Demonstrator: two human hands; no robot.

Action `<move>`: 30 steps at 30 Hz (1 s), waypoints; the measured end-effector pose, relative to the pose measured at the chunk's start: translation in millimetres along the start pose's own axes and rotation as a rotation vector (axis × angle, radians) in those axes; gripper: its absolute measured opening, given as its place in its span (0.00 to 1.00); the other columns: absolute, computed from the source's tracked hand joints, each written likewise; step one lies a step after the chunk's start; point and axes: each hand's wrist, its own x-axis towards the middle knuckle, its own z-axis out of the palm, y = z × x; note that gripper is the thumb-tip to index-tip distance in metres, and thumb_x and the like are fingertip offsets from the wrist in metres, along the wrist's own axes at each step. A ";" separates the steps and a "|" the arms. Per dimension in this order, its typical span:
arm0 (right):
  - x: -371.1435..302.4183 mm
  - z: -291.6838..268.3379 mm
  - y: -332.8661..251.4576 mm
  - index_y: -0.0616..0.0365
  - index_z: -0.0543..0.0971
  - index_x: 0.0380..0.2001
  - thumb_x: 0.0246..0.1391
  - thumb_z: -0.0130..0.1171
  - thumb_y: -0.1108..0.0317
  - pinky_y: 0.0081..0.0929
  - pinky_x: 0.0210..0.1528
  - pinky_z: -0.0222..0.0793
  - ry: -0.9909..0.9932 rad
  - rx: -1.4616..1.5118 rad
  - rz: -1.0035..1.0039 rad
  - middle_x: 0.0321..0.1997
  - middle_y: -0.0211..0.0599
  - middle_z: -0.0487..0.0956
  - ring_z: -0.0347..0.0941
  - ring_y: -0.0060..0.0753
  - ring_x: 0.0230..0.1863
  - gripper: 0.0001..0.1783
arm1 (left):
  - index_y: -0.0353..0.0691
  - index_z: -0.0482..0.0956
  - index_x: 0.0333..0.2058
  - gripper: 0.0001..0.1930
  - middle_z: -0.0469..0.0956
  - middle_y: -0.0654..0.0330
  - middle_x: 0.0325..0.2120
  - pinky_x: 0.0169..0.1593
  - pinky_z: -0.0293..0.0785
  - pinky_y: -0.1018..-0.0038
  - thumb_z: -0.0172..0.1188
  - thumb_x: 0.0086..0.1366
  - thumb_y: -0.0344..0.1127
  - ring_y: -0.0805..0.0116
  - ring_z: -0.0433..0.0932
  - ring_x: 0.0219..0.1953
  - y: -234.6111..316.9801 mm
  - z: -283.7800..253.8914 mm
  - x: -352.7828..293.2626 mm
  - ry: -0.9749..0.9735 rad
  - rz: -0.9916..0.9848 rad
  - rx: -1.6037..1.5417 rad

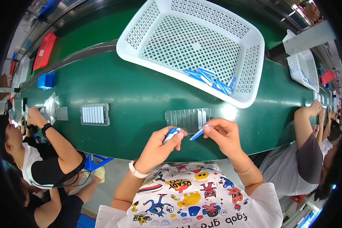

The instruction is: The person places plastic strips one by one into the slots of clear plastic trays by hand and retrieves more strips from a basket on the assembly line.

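Observation:
My left hand (pixel 155 146) is closed around a small bundle of blue-and-white plastic sticks (pixel 172 133), their white ends showing past the fingers. Between the thumb and fingers of my right hand (pixel 225 136) is a single blue-and-white plastic stick (pixel 197 133), slanting down to the left. Just beyond both hands lies a clear slotted tray (pixel 178 117). A couple of pieces with white faces (pixel 202 117) sit in its right-hand slots, and the slots to their left show bare plastic.
A large white lattice basket (pixel 159 68) stands beyond the tray, with several blue-and-white sticks (pixel 209 79) in its near right corner. A filled clear tray (pixel 95 114) lies to the left, near a blue box (pixel 46 80). Co-workers sit on both sides.

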 end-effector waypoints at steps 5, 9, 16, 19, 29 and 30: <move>-1.5 4.9 3.1 0.65 0.80 0.34 0.52 0.60 0.74 0.15 0.33 0.68 -0.040 -0.031 0.045 0.30 0.35 0.80 0.73 0.18 0.29 0.06 | 0.34 0.77 0.33 0.11 0.71 0.68 0.17 0.22 0.58 0.85 0.59 0.62 0.37 0.86 0.65 0.19 -1.5 8.3 -0.5 0.005 0.008 0.083; 4.0 -2.1 4.7 0.62 0.81 0.32 0.50 0.61 0.75 0.18 0.33 0.68 0.070 -0.077 -0.105 0.33 0.35 0.79 0.72 0.22 0.30 0.05 | 0.35 0.77 0.33 0.09 0.71 0.68 0.16 0.19 0.54 0.86 0.60 0.61 0.36 0.87 0.62 0.16 -7.6 5.3 -0.9 0.109 0.010 -0.006; 4.6 -4.2 12.8 0.53 0.80 0.31 0.36 0.67 0.70 0.29 0.39 0.57 -0.031 -1.332 -0.919 0.50 0.30 0.74 0.68 0.33 0.44 0.13 | 0.36 0.80 0.36 0.12 0.74 0.63 0.19 0.20 0.63 0.81 0.64 0.50 0.27 0.75 0.70 0.17 -18.9 -9.5 -6.0 0.478 0.906 0.855; -5.4 -7.2 16.2 0.50 0.81 0.34 0.36 0.68 0.61 0.35 0.44 0.52 -0.063 -1.406 -0.829 0.56 0.31 0.71 0.63 0.35 0.50 0.17 | 0.39 0.81 0.39 0.18 0.73 0.65 0.20 0.18 0.60 0.79 0.65 0.44 0.25 0.73 0.68 0.15 -18.6 -23.3 -11.2 0.477 1.146 1.055; -3.1 -3.6 0.6 0.49 0.81 0.36 0.34 0.70 0.60 0.31 0.45 0.50 -0.036 -1.165 -0.809 0.50 0.34 0.74 0.66 0.36 0.45 0.20 | 0.44 0.81 0.38 0.17 0.72 0.68 0.26 0.21 0.53 0.81 0.63 0.46 0.31 0.78 0.61 0.17 -14.3 -24.3 -21.8 0.370 1.454 1.107; -3.4 -0.1 -1.0 0.49 0.81 0.36 0.34 0.70 0.60 0.31 0.45 0.50 -0.037 -1.169 -0.803 0.50 0.34 0.74 0.66 0.36 0.45 0.20 | 0.44 0.81 0.38 0.17 0.72 0.68 0.26 0.21 0.53 0.81 0.63 0.46 0.31 0.78 0.61 0.17 -14.8 -23.3 -22.6 0.368 1.450 1.101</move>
